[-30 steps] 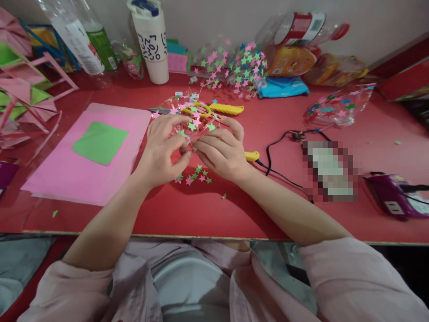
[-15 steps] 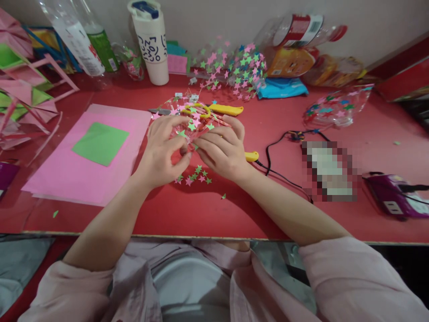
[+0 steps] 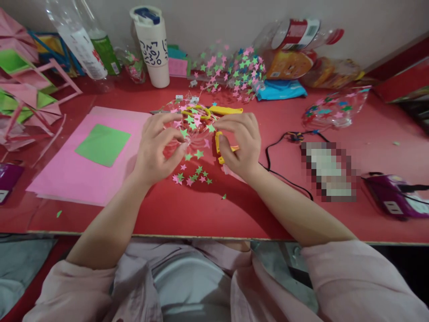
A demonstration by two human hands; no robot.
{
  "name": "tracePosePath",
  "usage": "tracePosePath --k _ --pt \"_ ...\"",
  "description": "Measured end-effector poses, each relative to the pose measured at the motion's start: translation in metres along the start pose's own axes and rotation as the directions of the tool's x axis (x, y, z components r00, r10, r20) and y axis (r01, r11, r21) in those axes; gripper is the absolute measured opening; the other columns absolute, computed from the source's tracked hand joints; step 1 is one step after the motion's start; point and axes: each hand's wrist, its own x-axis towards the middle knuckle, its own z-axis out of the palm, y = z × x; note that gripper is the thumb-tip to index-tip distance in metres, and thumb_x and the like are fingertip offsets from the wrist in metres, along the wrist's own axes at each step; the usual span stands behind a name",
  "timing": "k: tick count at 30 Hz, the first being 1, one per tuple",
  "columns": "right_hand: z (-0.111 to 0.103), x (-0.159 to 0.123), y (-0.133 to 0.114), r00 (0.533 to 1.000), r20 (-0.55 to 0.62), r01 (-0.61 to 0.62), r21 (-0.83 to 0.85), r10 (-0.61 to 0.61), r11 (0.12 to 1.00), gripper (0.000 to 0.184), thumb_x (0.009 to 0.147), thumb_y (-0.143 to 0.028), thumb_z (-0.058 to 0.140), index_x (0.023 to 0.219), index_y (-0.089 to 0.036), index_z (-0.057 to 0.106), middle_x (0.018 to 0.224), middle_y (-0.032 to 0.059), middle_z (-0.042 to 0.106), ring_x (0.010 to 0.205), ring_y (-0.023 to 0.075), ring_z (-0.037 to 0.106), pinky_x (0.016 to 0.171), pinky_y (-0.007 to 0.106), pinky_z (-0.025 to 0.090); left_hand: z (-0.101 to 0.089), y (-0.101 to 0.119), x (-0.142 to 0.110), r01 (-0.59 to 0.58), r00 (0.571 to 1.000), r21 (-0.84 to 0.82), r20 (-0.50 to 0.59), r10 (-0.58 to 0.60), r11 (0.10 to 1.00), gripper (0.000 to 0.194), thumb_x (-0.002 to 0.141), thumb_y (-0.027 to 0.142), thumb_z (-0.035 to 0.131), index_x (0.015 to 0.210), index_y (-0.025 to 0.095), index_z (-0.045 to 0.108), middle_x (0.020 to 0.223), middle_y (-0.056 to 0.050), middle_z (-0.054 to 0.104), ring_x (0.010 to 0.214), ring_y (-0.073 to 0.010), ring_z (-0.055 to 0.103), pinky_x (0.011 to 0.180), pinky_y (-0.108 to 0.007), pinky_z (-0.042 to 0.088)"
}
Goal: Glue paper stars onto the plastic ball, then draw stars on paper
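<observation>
My left hand [image 3: 157, 147] has its thumb and forefinger closed at the near edge of a clear plastic piece [image 3: 197, 129] dotted with pink and green stars. On the other side, my right hand [image 3: 243, 143] is curved with its thumb and fingers apart, and nothing shows between them. A yellow-handled tool [image 3: 219, 147], which looks like a glue gun, lies just behind the right thumb. Below the plastic piece, several loose paper stars [image 3: 192, 175] lie on the red table [image 3: 208, 214]. Yellow-handled scissors [image 3: 204, 112] and a yellow comb-like tool [image 3: 228, 110] are partly hidden behind the piece.
Pink sheets [image 3: 67, 179] with a green square [image 3: 102, 145] lie at left, near a folded-paper construction [image 3: 27, 94]. A white tumbler [image 3: 156, 58], bottles [image 3: 295, 36] and star-covered plastic [image 3: 248, 71] line the wall. A black cable [image 3: 284, 179] and a blurred-out phone-shaped object [image 3: 330, 172] are at right.
My right hand has moved right, away from my left fingers, and its fingers have spread. The clear piece's near side and the yellow tool behind it now show more.
</observation>
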Motion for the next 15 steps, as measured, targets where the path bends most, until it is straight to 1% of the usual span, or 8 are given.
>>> tracePosePath --k 2,4,7,9,10,12,13,15 --pt "-0.002 0.002 0.001 0.992 0.023 -0.121 -0.009 0.122 0.993 0.027 0.091 -0.022 0.040 0.108 -0.032 0.058 0.102 0.0043 0.066 0.100 0.0242 0.060 0.088 0.048 0.049 0.000 -0.001 0.000 0.038 0.999 -0.017 -0.024 -0.039 0.999 0.005 0.085 0.026 0.058 0.080 0.025 0.057 0.115 -0.004 0.063 0.108 -0.0242 0.058 0.096 -0.046 0.045" --pt "-0.003 0.004 0.002 0.977 0.044 -0.208 -0.038 0.210 0.977 0.027 0.092 -0.023 0.039 0.106 -0.035 0.059 0.102 0.0048 0.065 0.099 0.0241 0.059 0.084 0.046 0.050 -0.001 -0.002 0.000 0.086 0.995 -0.034 -0.048 -0.088 0.996 0.005 0.087 0.027 0.056 0.082 0.027 0.058 0.114 -0.003 0.063 0.110 -0.0242 0.058 0.098 -0.046 0.044" --pt "-0.003 0.006 0.006 0.960 0.062 -0.272 -0.015 0.272 0.962 0.020 0.093 -0.024 0.041 0.102 -0.031 0.058 0.100 0.0050 0.063 0.086 0.0198 0.060 0.072 0.038 0.053 -0.002 -0.007 -0.001 0.149 0.980 -0.050 -0.125 -0.154 0.988 0.007 0.089 0.030 0.055 0.090 0.026 0.060 0.115 -0.005 0.063 0.113 -0.0238 0.056 0.102 -0.045 0.042" --pt "0.000 0.004 0.012 0.948 0.081 -0.310 0.027 0.307 0.950 0.015 0.093 -0.029 0.045 0.104 -0.027 0.056 0.101 0.0040 0.061 0.075 0.0147 0.058 0.066 0.033 0.053 -0.001 -0.015 -0.002 0.191 0.963 -0.060 -0.184 -0.199 0.980 0.013 0.091 0.033 0.054 0.098 0.025 0.062 0.120 -0.005 0.061 0.118 -0.0228 0.053 0.106 -0.045 0.040" --pt "0.002 0.003 0.016 0.938 0.098 -0.337 0.043 0.332 0.940 0.017 0.092 -0.032 0.048 0.107 -0.026 0.054 0.101 0.0033 0.060 0.070 0.0124 0.057 0.064 0.031 0.052 -0.001 -0.021 -0.003 0.217 0.950 -0.074 -0.212 -0.228 0.973 0.018 0.092 0.035 0.053 0.104 0.025 0.062 0.124 -0.006 0.059 0.122 -0.0225 0.051 0.107 -0.044 0.039" --pt "0.007 -0.002 0.023 0.910 0.151 -0.400 0.073 0.387 0.913 0.027 0.090 -0.039 0.054 0.113 -0.026 0.049 0.100 0.0016 0.059 0.063 0.0096 0.055 0.061 0.028 0.051 0.003 -0.035 -0.005 0.311 0.921 -0.140 -0.201 -0.335 0.940 0.027 0.091 0.041 0.054 0.114 0.028 0.060 0.132 -0.005 0.055 0.129 -0.0229 0.046 0.110 -0.044 0.037" --pt "0.009 -0.003 0.026 0.894 0.188 -0.429 0.094 0.407 0.899 0.031 0.090 -0.041 0.056 0.115 -0.026 0.047 0.099 0.0011 0.059 0.060 0.0088 0.054 0.060 0.028 0.051 0.005 -0.042 -0.007 0.355 0.901 -0.192 -0.191 -0.390 0.915 0.030 0.090 0.044 0.055 0.115 0.030 0.060 0.135 -0.005 0.053 0.131 -0.0236 0.045 0.111 -0.044 0.036" --pt "0.012 -0.005 0.029 0.863 0.268 -0.473 0.132 0.427 0.871 0.036 0.089 -0.043 0.056 0.118 -0.025 0.043 0.100 0.0013 0.059 0.057 0.0082 0.054 0.057 0.027 0.051 0.009 -0.053 -0.009 0.430 0.869 -0.308 -0.113 -0.481 0.849 0.032 0.089 0.049 0.054 0.116 0.032 0.060 0.135 -0.005 0.054 0.128 -0.0254 0.049 0.104 -0.046 0.042"
